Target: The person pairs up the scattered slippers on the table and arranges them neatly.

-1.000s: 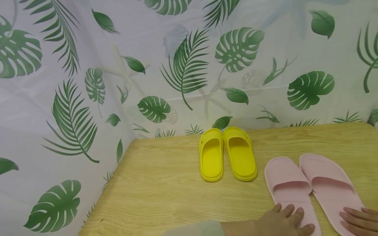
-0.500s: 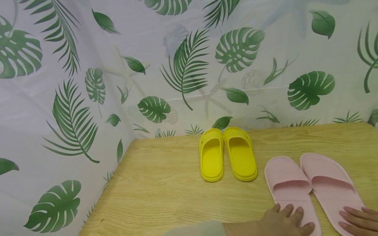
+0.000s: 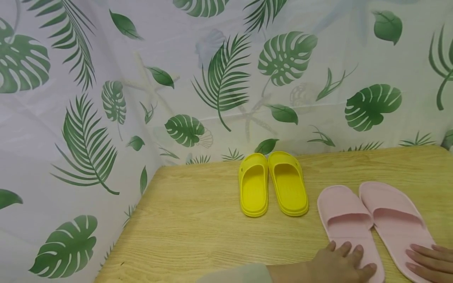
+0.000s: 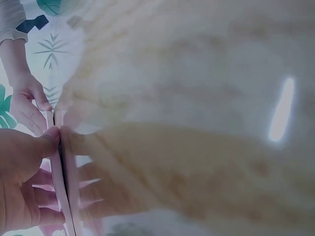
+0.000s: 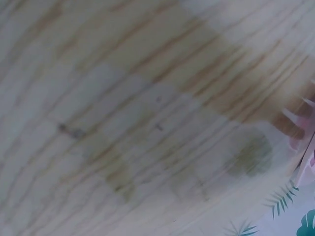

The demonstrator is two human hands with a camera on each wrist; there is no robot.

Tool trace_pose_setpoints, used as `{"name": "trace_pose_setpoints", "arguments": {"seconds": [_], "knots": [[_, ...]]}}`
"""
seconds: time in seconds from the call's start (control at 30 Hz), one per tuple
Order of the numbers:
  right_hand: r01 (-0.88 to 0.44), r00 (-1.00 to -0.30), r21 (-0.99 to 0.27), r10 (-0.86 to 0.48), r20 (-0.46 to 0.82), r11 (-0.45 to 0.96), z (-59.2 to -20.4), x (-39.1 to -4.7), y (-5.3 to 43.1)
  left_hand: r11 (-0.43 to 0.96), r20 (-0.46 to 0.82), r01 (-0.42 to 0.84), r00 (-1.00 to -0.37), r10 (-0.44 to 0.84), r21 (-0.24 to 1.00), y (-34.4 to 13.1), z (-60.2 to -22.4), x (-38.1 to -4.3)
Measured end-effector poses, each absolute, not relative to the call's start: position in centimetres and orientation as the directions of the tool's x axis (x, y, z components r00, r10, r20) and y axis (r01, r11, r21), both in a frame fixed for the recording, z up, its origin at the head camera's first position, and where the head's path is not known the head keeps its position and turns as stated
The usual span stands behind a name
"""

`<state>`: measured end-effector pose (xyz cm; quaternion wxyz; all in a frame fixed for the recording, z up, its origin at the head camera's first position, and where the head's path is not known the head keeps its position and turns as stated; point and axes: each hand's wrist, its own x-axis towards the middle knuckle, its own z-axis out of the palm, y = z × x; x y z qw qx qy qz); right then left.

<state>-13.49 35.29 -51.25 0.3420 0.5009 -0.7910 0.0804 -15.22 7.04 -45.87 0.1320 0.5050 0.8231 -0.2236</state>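
A pair of pink slippers lies on the wooden tabletop, toes toward the back wall, the left slipper (image 3: 343, 204) touching the right slipper (image 3: 389, 200) near their straps. My left hand (image 3: 336, 263) rests on the heel part of the left slipper with its fingers spread. On the right slipper's heel part, my right hand (image 3: 431, 261) lies with fingers straight and side by side, cut off by the frame's edge. In the left wrist view my left hand (image 4: 24, 182) touches the slipper, and my right hand (image 4: 30, 105) shows beyond it.
Against the back wall, on the wooden tabletop (image 3: 198, 220), stands a pair of yellow slippers: a left one (image 3: 254, 192) and a right one (image 3: 290, 188). A leaf-printed sheet (image 3: 141, 23) covers the walls behind and to the left. Glare streaks the tabletop in the left wrist view.
Both pink slippers, with my hands on them, have shifted very slightly forward, away from me. The yellow slippers stay in place.
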Motion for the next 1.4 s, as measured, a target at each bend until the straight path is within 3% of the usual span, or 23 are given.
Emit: {"name": "trace_pose_setpoints", "arguments": {"seconds": [0.43,0.73,1.4], "knots": [[-0.869,-0.274,0.192,-0.768,0.578,0.455,-50.5,-13.9,35.6,0.404,-0.422,0.887,-0.461,0.781,-0.223,7.0,-45.7,-15.3],[-0.843,-0.334,0.203,-0.78,0.529,0.498,-51.0,-14.3,35.8,0.398,-0.423,0.89,-0.457,0.782,-0.223,7.0,-45.4,-15.4],[-0.864,-0.317,0.179,-0.786,0.531,0.47,-51.2,-15.0,36.2,0.414,-0.389,0.88,-0.475,0.789,-0.235,7.1,-45.8,-15.8]]}}
